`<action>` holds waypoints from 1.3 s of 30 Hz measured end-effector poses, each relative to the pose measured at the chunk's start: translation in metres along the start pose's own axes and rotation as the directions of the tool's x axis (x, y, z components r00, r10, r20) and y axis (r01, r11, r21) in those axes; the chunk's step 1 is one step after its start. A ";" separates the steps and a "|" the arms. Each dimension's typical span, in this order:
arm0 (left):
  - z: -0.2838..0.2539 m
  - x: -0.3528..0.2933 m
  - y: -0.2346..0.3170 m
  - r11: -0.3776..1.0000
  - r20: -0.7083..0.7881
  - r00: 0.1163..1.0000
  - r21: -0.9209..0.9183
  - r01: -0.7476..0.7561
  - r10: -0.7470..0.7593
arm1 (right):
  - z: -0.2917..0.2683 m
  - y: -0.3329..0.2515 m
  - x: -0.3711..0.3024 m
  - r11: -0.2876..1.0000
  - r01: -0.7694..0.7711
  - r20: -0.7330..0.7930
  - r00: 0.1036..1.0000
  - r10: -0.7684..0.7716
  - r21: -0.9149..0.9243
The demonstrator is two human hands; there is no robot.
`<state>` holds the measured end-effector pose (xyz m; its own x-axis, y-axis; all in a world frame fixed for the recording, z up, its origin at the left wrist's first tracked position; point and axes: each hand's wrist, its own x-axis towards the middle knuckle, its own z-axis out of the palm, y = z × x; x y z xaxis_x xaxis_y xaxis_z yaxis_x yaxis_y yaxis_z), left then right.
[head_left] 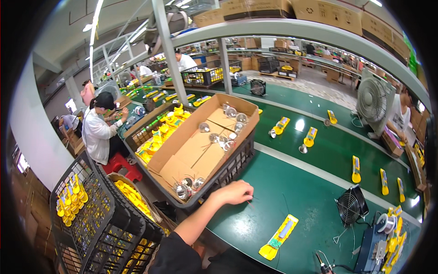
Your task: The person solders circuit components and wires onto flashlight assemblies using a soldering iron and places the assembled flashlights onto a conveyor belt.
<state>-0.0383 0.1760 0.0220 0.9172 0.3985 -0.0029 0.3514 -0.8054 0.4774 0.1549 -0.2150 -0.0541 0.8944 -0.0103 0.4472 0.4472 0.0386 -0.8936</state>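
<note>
My left hand point(233, 192) hovers over or rests on the green worktop point(269, 182), beside the front corner of a cardboard tray. Its fingers are curled together; thin wires show by the fingertips, but what they hold is hidden. Inside the cardboard tray point(182, 157) lie several shiny round lamp cups point(182, 191) with fine wires. To the right of my hand, a yellow flashlight-like housing point(279, 237) lies on the worktop, with a green circuit board and a grey-blue block in it. My right hand is out of view.
Black crates point(105, 223) of yellow housings stand at left. A small black fan point(351, 205), a solder spool point(388, 222) and a soldering iron point(325, 264) are at right. Beyond, a green conveyor point(328, 160) carries yellow housings. A co-worker point(100, 128) sits at left; another is far right.
</note>
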 end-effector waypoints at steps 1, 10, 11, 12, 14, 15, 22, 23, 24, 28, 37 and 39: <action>0.001 -0.003 0.009 0.987 -0.009 1.000 -0.157 -0.014 0.012 | -0.002 0.002 -0.001 1.000 0.002 -0.014 1.000 -0.002 -0.027; 0.096 -0.075 0.103 0.906 -0.300 0.941 -0.422 0.013 -0.153 | -0.004 -0.013 0.005 0.957 0.100 0.029 0.995 -0.095 -0.272; 0.102 -0.077 0.113 0.896 -0.374 0.908 -0.443 0.005 -0.190 | -0.006 -0.002 0.007 0.983 0.040 0.089 0.996 -0.024 -0.180; 0.107 -0.078 0.119 0.881 -0.340 0.923 -0.473 -0.002 -0.181 | -0.011 0.003 0.004 0.994 -0.029 0.148 0.988 0.045 -0.103; 0.114 -0.079 0.127 0.908 -0.501 0.813 -0.411 0.079 -0.298 | -0.007 0.008 0.001 0.987 -0.161 0.040 0.986 0.161 -0.003; 0.115 -0.078 0.132 0.881 -0.479 0.798 -0.456 0.129 -0.365 | 0.002 -0.007 0.002 0.991 -0.127 0.062 0.990 0.124 0.048; 0.113 -0.071 0.143 0.838 -0.513 0.739 -0.531 0.128 -0.438 | 0.015 -0.061 -0.013 0.998 0.012 0.129 0.991 -0.020 0.066; 0.113 -0.071 0.143 0.848 -0.507 0.751 -0.513 0.132 -0.424 | -0.001 -0.045 -0.014 0.993 0.106 0.104 0.990 -0.100 -0.056; 0.113 -0.071 0.143 0.860 -0.503 0.761 -0.492 0.139 -0.410 | 0.004 -0.052 -0.014 0.991 0.111 0.114 0.988 -0.102 -0.077; 0.115 -0.075 0.144 0.851 -0.477 0.777 -0.507 0.137 -0.409 | 0.025 -0.079 -0.018 0.951 0.195 0.186 0.971 -0.152 -0.242; 0.116 -0.071 0.144 0.866 -0.485 0.787 -0.484 0.122 -0.382 | 0.065 -0.082 -0.019 0.981 0.131 0.487 0.872 -0.047 -0.140; 0.117 -0.071 0.144 0.866 -0.484 0.785 -0.485 0.127 -0.386 | 0.072 -0.080 -0.021 0.986 0.101 0.508 0.861 -0.021 -0.130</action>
<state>-0.0307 -0.0191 -0.0115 0.4933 0.8364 0.2391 0.3293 -0.4339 0.8386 0.0998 -0.1459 0.0106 0.7566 0.4978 0.4240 0.5328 -0.0934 -0.8411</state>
